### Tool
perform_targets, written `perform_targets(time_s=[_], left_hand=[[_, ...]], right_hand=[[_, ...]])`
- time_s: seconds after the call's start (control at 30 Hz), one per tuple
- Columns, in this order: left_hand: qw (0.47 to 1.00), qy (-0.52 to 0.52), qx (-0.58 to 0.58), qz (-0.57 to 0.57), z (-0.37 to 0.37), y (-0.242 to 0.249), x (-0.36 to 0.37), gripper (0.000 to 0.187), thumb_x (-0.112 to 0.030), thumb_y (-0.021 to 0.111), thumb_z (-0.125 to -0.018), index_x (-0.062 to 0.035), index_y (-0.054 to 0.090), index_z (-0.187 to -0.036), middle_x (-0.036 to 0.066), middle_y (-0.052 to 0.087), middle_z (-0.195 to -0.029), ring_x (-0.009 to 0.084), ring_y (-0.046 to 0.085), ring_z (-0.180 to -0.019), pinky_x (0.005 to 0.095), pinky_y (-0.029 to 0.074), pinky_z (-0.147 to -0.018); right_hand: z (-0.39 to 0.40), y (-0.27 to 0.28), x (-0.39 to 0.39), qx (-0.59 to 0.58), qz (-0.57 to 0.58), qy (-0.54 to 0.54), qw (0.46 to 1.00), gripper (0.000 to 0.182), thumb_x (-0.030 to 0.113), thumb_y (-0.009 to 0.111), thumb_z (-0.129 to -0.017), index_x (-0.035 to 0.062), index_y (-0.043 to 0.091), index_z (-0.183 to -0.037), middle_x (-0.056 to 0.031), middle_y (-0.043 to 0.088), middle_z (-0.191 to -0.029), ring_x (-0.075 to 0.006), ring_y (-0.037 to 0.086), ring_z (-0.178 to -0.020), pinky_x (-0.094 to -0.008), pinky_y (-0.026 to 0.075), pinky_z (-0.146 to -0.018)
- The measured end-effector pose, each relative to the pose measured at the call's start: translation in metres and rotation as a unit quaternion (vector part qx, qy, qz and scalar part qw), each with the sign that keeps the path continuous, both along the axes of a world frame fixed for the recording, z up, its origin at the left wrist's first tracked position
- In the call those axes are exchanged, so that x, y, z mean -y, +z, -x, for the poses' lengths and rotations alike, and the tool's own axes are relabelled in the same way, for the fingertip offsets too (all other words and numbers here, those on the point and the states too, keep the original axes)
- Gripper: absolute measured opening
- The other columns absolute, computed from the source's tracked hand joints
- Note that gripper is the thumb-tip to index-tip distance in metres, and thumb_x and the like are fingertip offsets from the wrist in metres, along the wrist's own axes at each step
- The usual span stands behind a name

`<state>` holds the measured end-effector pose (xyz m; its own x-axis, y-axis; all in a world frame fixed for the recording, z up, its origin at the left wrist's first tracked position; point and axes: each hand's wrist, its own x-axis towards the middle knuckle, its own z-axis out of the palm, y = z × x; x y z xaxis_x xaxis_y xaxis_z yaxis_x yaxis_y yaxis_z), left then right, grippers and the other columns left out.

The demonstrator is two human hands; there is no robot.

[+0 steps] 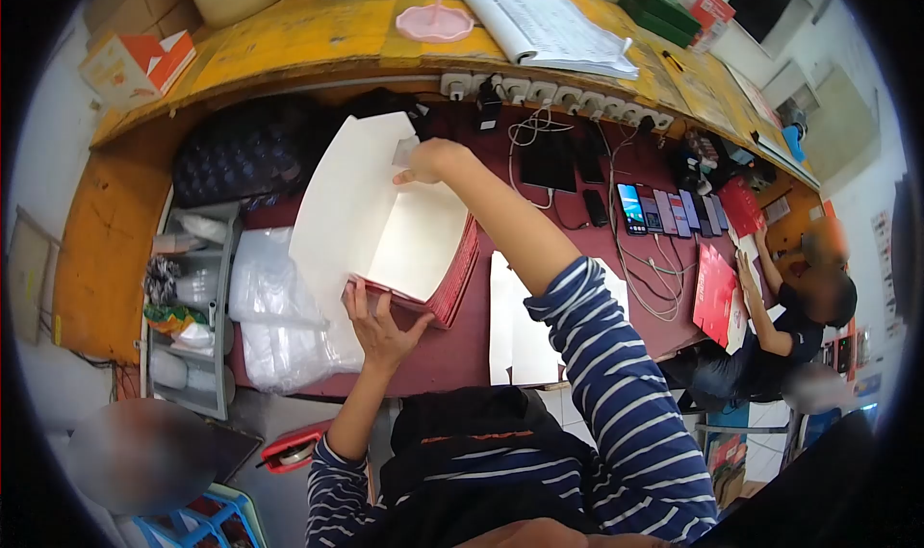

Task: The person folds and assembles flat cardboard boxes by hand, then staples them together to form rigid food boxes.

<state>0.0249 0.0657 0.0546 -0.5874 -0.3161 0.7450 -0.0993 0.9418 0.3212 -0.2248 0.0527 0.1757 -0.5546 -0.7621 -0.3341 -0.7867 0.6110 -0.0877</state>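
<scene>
An opened cardboard box (419, 235), white inside and red outside, sits on the maroon tabletop. Layered red edges (464, 271) below it look like several boxes stacked together. Its large white lid (342, 197) stands opened out to the left. My left hand (378, 329) grips the near corner of the box, fingers on the front edge and thumb to the right. At the far end, my right hand (433, 161) has its fingers curled at a small flap by the lid; the fingertips are partly hidden. White cardboard sheets (525, 327) lie to the right of the box.
Clear plastic bags (284, 307) and a grey drawer organizer (217, 327) lie to the left. Phones (664, 211) and tangled white cables (626, 279) are on the right. There another person (770, 327) handles red cardboard (714, 293). A yellow shelf (337, 43) spans the back.
</scene>
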Motion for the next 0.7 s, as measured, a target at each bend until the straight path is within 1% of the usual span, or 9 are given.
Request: perform_targets(time_s=[0.07,0.13,0.2,0.27,0.4,0.47,0.53,0.57,0.7], left_hand=[[1.0,-0.005,-0.002,-0.004,0.009,0.002,-0.001,0.082,-0.049,0.074,-0.05,-0.0088,0.027,-0.104,0.018,0.029,-0.117,0.0404,0.029,-0.108,0.0543,0.024,-0.092],[0.999,-0.022,-0.032,0.007,0.016,-0.004,0.001,0.085,-0.049,0.075,-0.048,-0.0095,0.027,-0.105,0.017,0.03,-0.114,0.0403,0.029,-0.108,0.0539,0.024,-0.092],[0.997,-0.042,-0.058,0.017,0.018,-0.011,0.002,0.087,-0.049,0.075,-0.046,-0.0101,0.026,-0.106,0.016,0.03,-0.11,0.0402,0.029,-0.108,0.0536,0.025,-0.092],[0.99,-0.059,-0.127,0.034,0.023,-0.012,0.003,0.088,-0.049,0.077,-0.043,-0.0082,0.028,-0.104,0.013,0.03,-0.103,0.0388,0.029,-0.107,0.052,0.027,-0.091],[0.999,-0.036,-0.03,0.01,0.02,0.005,0.0,0.092,-0.048,0.078,-0.039,-0.004,0.03,-0.103,0.014,0.029,-0.102,0.0362,0.03,-0.105,0.0517,0.028,-0.089],[0.996,-0.059,-0.055,0.032,0.021,0.001,0.007,0.091,-0.048,0.078,-0.039,-0.0037,0.03,-0.102,0.014,0.029,-0.101,0.0361,0.03,-0.104,0.0514,0.028,-0.089],[0.993,-0.083,-0.074,0.045,0.023,0.001,0.015,0.09,-0.048,0.079,-0.038,-0.0035,0.031,-0.1,0.013,0.03,-0.098,0.0354,0.031,-0.102,0.0504,0.027,-0.089],[0.992,-0.087,-0.082,0.048,0.022,0.003,0.019,0.09,-0.048,0.079,-0.038,-0.0035,0.031,-0.1,0.013,0.03,-0.098,0.0354,0.031,-0.102,0.0504,0.027,-0.089],[0.994,-0.084,-0.048,0.049,0.013,0.007,0.04,0.089,-0.048,0.079,-0.038,-0.0045,0.029,-0.098,0.013,0.029,-0.098,0.0351,0.03,-0.103,0.0491,0.028,-0.089]], right_hand=[[0.007,-0.002,-0.007,0.006,0.02,0.003,1.0,0.057,0.056,0.049,-0.072,0.0041,0.061,-0.092,-0.0165,0.057,-0.096,-0.0281,0.053,-0.094,-0.0363,0.043,-0.078],[0.012,-0.004,-0.013,0.02,0.038,0.007,0.999,0.058,0.058,0.048,-0.072,0.005,0.061,-0.092,-0.0168,0.057,-0.096,-0.0292,0.053,-0.094,-0.0353,0.042,-0.079],[0.022,-0.009,-0.016,0.05,0.029,0.061,0.996,0.069,0.062,0.041,-0.073,-0.0024,0.059,-0.09,-0.0213,0.056,-0.096,-0.0339,0.052,-0.093,-0.0382,0.041,-0.081],[0.024,-0.017,-0.017,0.042,0.04,0.042,0.997,0.065,0.061,0.044,-0.071,0.0007,0.06,-0.091,-0.02,0.056,-0.096,-0.0323,0.052,-0.094,-0.038,0.041,-0.081],[0.023,-0.024,-0.026,-0.008,0.11,0.009,0.994,0.062,0.059,0.05,-0.069,0.0025,0.061,-0.091,-0.0203,0.057,-0.093,-0.0318,0.053,-0.092,-0.0383,0.043,-0.079],[0.016,-0.019,-0.034,-0.018,0.134,0.008,0.991,0.062,0.059,0.051,-0.068,0.0024,0.061,-0.09,-0.0204,0.057,-0.091,-0.0321,0.054,-0.091,-0.0384,0.044,-0.078],[0.011,-0.012,-0.043,-0.027,0.262,-0.049,0.963,0.054,0.055,0.051,-0.071,0.0034,0.062,-0.082,-0.0171,0.059,-0.085,-0.0299,0.057,-0.083,-0.0373,0.046,-0.071],[0.01,-0.009,-0.046,-0.035,0.265,-0.051,0.962,0.054,0.055,0.051,-0.071,0.0034,0.062,-0.082,-0.0171,0.059,-0.085,-0.0299,0.057,-0.083,-0.0373,0.046,-0.071],[-0.001,-0.003,-0.078,-0.042,0.566,-0.125,0.814,0.034,0.033,0.05,-0.08,0.0026,0.057,-0.067,-0.0123,0.056,-0.068,-0.0306,0.053,-0.063,-0.0381,0.042,-0.056]])
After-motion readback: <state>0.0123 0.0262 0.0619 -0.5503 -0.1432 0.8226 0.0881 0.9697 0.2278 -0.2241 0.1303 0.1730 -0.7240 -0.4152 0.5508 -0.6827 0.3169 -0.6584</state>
